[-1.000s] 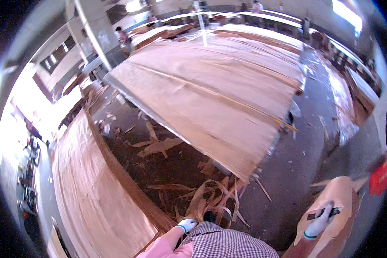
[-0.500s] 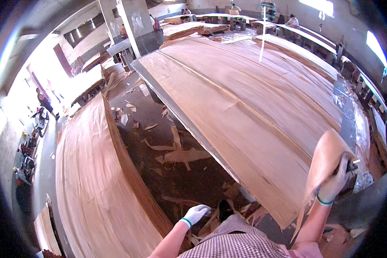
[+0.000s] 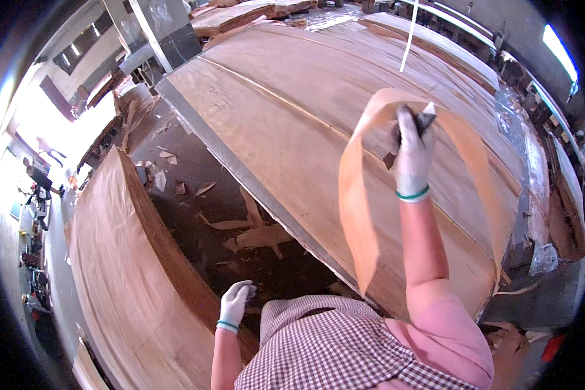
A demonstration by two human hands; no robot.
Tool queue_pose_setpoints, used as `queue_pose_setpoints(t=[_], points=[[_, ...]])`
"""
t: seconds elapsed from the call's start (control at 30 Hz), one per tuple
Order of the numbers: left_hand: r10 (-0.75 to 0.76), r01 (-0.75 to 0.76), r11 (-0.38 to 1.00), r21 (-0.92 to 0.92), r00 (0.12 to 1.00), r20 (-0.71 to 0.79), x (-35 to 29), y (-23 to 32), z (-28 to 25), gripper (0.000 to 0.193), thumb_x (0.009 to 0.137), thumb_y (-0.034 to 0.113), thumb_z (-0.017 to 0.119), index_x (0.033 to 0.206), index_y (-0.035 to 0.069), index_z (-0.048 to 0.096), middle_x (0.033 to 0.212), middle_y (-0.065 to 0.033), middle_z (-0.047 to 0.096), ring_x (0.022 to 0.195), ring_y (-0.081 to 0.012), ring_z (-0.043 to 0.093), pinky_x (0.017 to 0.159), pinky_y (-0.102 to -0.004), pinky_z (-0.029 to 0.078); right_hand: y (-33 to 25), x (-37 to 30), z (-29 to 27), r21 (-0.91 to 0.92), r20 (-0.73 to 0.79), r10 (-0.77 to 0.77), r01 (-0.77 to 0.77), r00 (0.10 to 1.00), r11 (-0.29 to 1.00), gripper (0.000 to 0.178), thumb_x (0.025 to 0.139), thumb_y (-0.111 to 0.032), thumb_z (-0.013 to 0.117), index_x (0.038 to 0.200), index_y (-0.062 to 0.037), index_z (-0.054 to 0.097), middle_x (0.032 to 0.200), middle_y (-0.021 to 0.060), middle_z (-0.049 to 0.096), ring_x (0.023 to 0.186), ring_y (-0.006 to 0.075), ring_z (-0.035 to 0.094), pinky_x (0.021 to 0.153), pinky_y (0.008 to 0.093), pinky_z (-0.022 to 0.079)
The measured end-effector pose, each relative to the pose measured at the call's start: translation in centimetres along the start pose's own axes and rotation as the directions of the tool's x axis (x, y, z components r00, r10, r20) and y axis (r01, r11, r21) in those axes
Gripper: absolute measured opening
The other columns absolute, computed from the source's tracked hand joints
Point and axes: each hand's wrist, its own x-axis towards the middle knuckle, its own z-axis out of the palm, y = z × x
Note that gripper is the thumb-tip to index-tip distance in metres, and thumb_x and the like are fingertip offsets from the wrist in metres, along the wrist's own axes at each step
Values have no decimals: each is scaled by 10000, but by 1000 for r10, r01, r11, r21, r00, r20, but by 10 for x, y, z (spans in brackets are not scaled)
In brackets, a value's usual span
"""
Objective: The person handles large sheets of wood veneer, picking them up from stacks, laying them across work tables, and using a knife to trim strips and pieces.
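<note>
My right hand (image 3: 414,146), in a white glove with dark, stained fingers and a green cuff, is raised over the large veneer sheet (image 3: 292,162). It is closed on a long, narrow veneer strip (image 3: 359,214), which arches over the hand and hangs down on both sides. A dark object with a pale tip (image 3: 428,116) also shows at the fingers; its kind is unclear. My left hand (image 3: 236,304), gloved the same way, hangs low beside the left veneer stack (image 3: 130,273). Its fingers are loosely bent, and nothing shows in them.
The large sheet lies on a grey-edged table (image 3: 205,140). Between table and left stack, veneer scraps (image 3: 260,238) litter the dark floor. A pillar (image 3: 151,32) rises at the far left, near more veneer piles (image 3: 234,16). A thin white rod (image 3: 409,39) hangs above the sheet.
My right hand has moved left and away from me over the sheet, lifting the veneer strip. My left hand has shifted left and slightly forward. The view has turned and tilted down.
</note>
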Motion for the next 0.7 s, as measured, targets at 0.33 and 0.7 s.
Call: queue_pose_setpoints(t=[0.33, 0.7], points=[[-64, 65, 998, 0, 985, -157, 151, 2, -203, 250, 945, 151, 483, 1121, 27, 609, 982, -79, 677, 842, -137, 632, 731, -247, 481, 85, 46, 121, -27, -153, -208, 206, 966, 978, 258, 863, -222, 649, 1040, -77, 531, 877, -50, 508, 724, 32, 430, 594, 209, 366], [4, 26, 954, 298, 995, -100, 331, 39, -359, 262, 916, 104, 514, 1133, -22, 591, 974, -93, 665, 878, -152, 622, 800, -271, 495, 161, 61, 103, -313, -585, -217, 29, 781, 949, 519, 874, -134, 593, 1310, 53, 382, 1154, 125, 543, 927, 178, 568, 736, 300, 500]])
